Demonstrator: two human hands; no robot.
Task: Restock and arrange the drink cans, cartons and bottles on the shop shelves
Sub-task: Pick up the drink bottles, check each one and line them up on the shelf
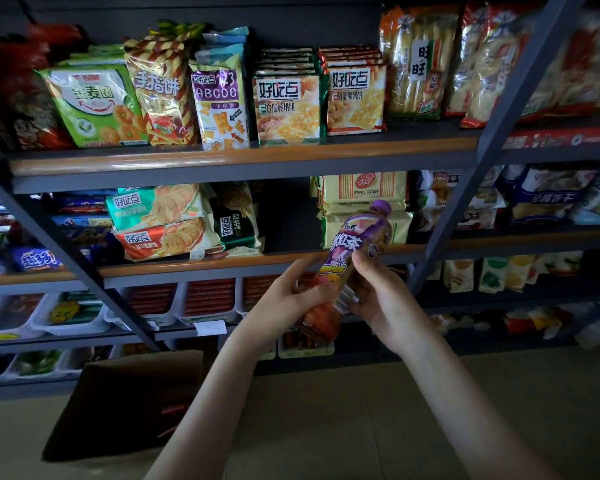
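Before dim grey shop shelves point(243, 164) packed with biscuit packets point(288, 105), with white trays point(174, 306) on a lower tier and a brown cardboard box point(129, 403) standing on the pale tiled floor point(361, 427), a person held a drink bottle point(357, 244) up in front of the middle shelf's edge. It leaned with its purple cap point(380, 206) up and to the right, its lower half between the two hands. The left hand point(284, 299) wrapped its fingers round the base from the left, while the right hand point(385, 299) curled round the label from the right, both clasping it.
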